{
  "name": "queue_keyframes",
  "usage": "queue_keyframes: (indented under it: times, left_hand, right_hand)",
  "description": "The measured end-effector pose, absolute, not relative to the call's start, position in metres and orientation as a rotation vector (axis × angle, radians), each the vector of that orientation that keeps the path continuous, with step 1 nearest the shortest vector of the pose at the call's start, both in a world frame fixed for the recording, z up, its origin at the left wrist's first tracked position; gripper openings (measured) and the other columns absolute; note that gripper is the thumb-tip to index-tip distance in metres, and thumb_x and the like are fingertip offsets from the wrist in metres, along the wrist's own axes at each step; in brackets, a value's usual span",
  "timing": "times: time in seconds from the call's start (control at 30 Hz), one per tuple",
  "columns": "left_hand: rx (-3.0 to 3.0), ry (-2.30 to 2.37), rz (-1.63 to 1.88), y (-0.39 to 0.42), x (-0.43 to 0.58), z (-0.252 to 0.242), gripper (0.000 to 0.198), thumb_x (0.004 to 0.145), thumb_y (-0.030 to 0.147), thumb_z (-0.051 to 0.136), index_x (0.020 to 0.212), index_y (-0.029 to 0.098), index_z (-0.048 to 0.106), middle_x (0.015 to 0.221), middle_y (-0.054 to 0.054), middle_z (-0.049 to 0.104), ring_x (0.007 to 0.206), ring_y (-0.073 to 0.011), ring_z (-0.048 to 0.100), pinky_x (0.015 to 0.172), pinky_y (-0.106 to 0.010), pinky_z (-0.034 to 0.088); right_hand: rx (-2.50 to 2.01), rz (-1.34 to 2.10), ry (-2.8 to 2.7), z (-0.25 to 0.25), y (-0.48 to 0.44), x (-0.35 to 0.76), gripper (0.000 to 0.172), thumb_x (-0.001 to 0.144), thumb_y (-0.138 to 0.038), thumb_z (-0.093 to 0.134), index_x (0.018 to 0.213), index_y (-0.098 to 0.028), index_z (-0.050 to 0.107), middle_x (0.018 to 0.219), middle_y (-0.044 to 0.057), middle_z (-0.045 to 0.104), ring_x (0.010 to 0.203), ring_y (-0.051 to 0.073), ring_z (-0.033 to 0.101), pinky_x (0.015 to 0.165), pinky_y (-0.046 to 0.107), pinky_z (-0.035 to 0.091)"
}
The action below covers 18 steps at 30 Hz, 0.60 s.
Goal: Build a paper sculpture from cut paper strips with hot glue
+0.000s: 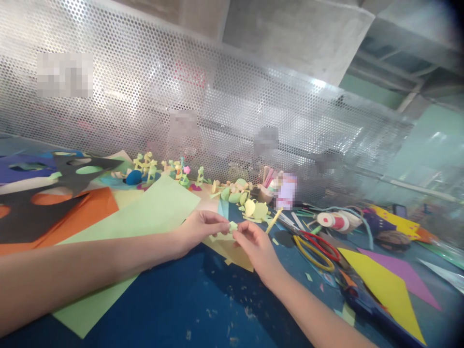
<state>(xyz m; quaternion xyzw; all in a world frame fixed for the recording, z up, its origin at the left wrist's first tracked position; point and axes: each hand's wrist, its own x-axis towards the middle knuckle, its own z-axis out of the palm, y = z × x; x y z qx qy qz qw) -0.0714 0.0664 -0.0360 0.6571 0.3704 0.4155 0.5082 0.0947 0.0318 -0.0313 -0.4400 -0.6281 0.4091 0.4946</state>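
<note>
Between my two hands is a small pale green paper piece (233,225). My left hand (199,229) pinches its left side with thumb and forefinger. From the right, my right hand (253,241) grips the same piece with its fingertips, which partly cover it. Under my left forearm lies a large pale green paper sheet (155,205). A pale yellow paper sheet (232,251) is on the table below my hands. Just beyond them sit several round yellow-green paper cutouts (250,207).
Scissors with red and yellow handles (315,251) lie on the blue table (203,309) at right, near a dark blue-handled tool (369,304), yellow paper (384,285) and a thread spool (333,221). Black paper with holes (32,217) is at left. A perforated metal screen (137,96) stands behind.
</note>
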Motion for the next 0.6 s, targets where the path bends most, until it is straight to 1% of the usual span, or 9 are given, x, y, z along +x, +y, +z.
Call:
queue_keyframes:
  times: [0.13,0.27,0.4,0.6]
  left_hand:
    - [1.584,0.920,1.001,0.0665,-0.0718,-0.0368,0.030,0.069,0.046,0.062,0.078,0.018,0.069,0.076,-0.003,0.067,0.073,-0.0161,0.056,0.066,-0.026,0.040]
    - [1.590,0.918,0.991,0.0667,-0.0726,-0.0371,0.030,0.070,0.046,0.061,0.077,0.018,0.069,0.078,-0.003,0.067,0.075,-0.0164,0.056,0.067,-0.026,0.040]
    - [1.587,0.895,0.997,0.0661,-0.0727,-0.0357,0.028,0.071,0.045,0.061,0.076,0.018,0.069,0.077,-0.003,0.067,0.075,-0.0160,0.055,0.067,-0.025,0.040]
    - [1.581,0.879,0.996,0.0649,-0.0720,-0.0348,0.028,0.070,0.044,0.062,0.076,0.017,0.068,0.076,-0.003,0.067,0.072,-0.0151,0.056,0.066,-0.025,0.040]
  right_hand:
    - [-1.070,0.991,-1.519,-0.0321,0.0324,0.0950,0.022,0.071,-0.035,0.062,0.064,-0.020,0.047,0.065,-0.003,0.050,0.060,0.013,0.051,0.061,0.025,0.044]
    - [-1.057,1.011,-1.490,-0.0324,0.0327,0.0948,0.021,0.071,-0.034,0.062,0.064,-0.020,0.048,0.067,-0.003,0.048,0.062,0.012,0.050,0.062,0.025,0.045]
    - [-1.058,1.019,-1.491,-0.0320,0.0322,0.0949,0.020,0.071,-0.033,0.061,0.063,-0.020,0.047,0.064,-0.004,0.047,0.062,0.013,0.049,0.063,0.025,0.046]
    - [-1.076,0.995,-1.524,-0.0293,0.0302,0.0944,0.022,0.071,-0.035,0.061,0.063,-0.020,0.047,0.064,-0.004,0.049,0.062,0.013,0.050,0.061,0.024,0.046]
